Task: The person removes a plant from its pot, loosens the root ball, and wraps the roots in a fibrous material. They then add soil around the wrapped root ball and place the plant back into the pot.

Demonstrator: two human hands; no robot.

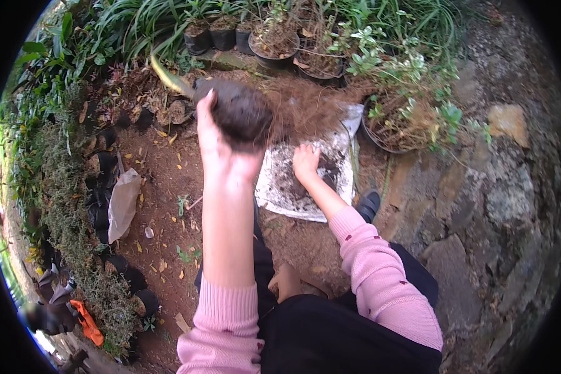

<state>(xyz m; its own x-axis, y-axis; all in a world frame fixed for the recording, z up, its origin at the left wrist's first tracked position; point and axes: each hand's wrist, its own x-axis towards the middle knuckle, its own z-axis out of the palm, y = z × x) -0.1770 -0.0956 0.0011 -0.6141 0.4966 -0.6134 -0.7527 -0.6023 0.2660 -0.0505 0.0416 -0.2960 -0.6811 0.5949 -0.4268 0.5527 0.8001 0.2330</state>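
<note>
My left hand (221,146) is raised in front of me, closed around the dark, rounded soil root ball (242,115) of a plant. A yellow-edged green leaf (170,78) sticks out from its left end. Lower and to the right, my right hand (305,163) rests on loose dark soil (290,177) with its fingers stretched out. That soil lies on a white sack (274,202) spread on the ground. Beyond my hands, brown coconut-like fibre (308,112) covers the sack's far end, partly behind the root ball.
Pots (274,47) with plants line the far side. A large pot (386,131) stands right of the sack, beside a stone slope (474,206). Black grow bags (100,206) and a pale bag (124,202) lie left. Below the sack is a brown wooden-looking object (287,280).
</note>
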